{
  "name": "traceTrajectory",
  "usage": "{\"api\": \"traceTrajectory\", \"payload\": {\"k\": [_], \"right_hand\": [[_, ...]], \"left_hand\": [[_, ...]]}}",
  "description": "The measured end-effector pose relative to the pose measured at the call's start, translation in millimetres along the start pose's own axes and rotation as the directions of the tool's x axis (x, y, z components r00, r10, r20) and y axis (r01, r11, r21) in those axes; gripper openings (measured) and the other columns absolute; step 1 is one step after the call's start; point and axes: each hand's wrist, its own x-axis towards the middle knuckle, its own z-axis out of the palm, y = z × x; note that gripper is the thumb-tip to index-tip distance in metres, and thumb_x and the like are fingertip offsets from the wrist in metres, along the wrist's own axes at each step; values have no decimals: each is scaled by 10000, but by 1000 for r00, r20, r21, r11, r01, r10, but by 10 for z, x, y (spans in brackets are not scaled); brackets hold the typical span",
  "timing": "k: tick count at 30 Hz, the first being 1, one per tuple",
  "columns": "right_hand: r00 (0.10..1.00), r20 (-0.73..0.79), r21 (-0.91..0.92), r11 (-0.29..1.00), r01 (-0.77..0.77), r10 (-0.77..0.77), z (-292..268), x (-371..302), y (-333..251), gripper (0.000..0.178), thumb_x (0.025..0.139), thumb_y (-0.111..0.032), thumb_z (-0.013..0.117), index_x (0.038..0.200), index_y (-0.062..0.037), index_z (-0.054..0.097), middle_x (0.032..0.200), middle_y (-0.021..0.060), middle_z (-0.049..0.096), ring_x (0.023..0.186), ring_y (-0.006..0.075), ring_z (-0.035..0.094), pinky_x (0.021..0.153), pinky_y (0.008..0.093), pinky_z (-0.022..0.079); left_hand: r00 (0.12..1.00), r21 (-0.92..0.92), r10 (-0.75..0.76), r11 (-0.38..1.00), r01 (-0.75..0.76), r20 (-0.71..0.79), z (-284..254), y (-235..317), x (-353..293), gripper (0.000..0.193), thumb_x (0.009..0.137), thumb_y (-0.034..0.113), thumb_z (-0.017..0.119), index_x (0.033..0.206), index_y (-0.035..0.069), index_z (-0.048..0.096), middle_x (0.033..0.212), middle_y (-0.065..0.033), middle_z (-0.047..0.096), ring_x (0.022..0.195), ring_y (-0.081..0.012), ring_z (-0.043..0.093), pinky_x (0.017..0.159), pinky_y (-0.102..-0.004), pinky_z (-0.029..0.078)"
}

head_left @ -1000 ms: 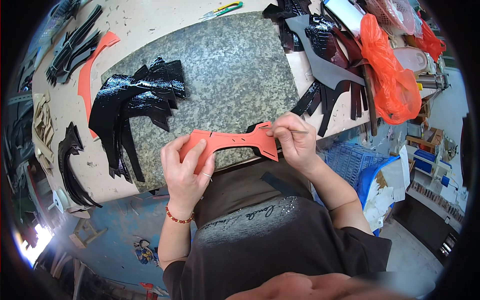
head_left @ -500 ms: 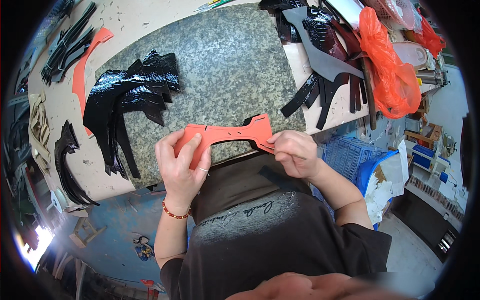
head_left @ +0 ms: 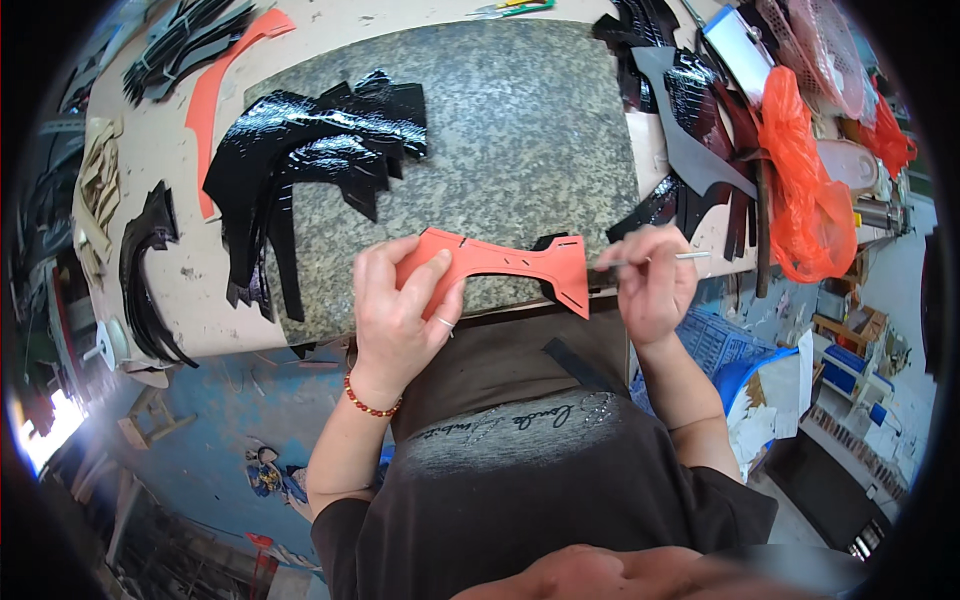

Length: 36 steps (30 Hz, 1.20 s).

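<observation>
My left hand [head_left: 400,305] is closed on the wide left end of a coral-red template [head_left: 505,262], thumb and fingers pressing on its face. Narrow slots are cut through the template, and its right end flares out. Black edges of a glossy cut piece [head_left: 549,242] show from beneath it. My right hand [head_left: 657,285] is just right of the template, apart from it, and pinches a thin silver pen-like stick [head_left: 692,256]. Its fingertips are slightly blurred. Both hands are at the near edge of a speckled stone slab [head_left: 500,120].
A fanned pile of glossy black pieces [head_left: 300,130] lies on the slab's left. Another coral-red strip [head_left: 205,120] lies farther left. At the right are a grey template [head_left: 690,150], dark strips and red plastic bags [head_left: 800,180]. Green-handled snips [head_left: 515,8] lie at the far edge.
My right hand has drawn the stick away from the template's right end and moved off to the right. My left hand still grips the template. The whole view has shifted slightly.
</observation>
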Motion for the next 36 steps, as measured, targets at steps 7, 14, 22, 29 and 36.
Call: {"api": "traceTrajectory", "payload": {"k": [7, 14, 22, 29, 36], "right_hand": [[903, 354, -546, 838, -14, 245, 717, 367, 156, 187, 951, -146, 579, 849, 3, 629, 799, 95, 651, 650, 186, 628, 590, 286, 492], [838, 522, -599, 767, 228, 158, 752, 428, 257, 124, 904, -149, 626, 852, -37, 640, 789, 102, 645, 685, 280, 639, 611, 343, 510], [938, 319, -631, 707, 320, -140, 621, 712, 72, 148, 924, -80, 575, 790, -17, 575, 826, 107, 576, 652, 255, 547, 610, 339, 464], [833, 498, -817, 452, 358, 242, 808, 280, 112, 214, 790, -93, 698, 980, -64, 604, 868, 111, 577, 766, 302, 615, 664, 388, 504], [699, 715, -633, 423, 648, -2, 707, 216, 272, 199, 707, -48, 689, 868, -71, 574, 863, 56, 580, 720, 238, 607, 592, 339, 492]], "left_hand": [[1000, -25, -28, 999, 28, -5, 1, 1, -12, 322, 673, 123, 788, 972, 62, 685, 1045, -149, 565, 944, -310, 540, 805, -390, 465], [999, -51, -20, 999, 18, -36, 24, -25, -9, 307, 675, 118, 782, 960, 54, 684, 1032, -146, 563, 926, -305, 536, 787, -384, 470], [995, -142, -84, 987, 77, -51, -96, -113, -44, 282, 730, 108, 771, 984, 38, 671, 1046, -126, 572, 941, -267, 556, 802, -369, 478], [752, -985, -656, -165, -56, 67, -613, -531, -258, 433, 942, 260, 570, 1306, 39, 491, 1232, -116, 562, 1103, -194, 567, 936, -508, 465], [882, -870, -391, -491, 42, 263, -493, -371, -68, 478, 942, 271, 565, 1334, 19, 455, 1250, -123, 542, 1103, -205, 568, 1006, -678, 371]]}}
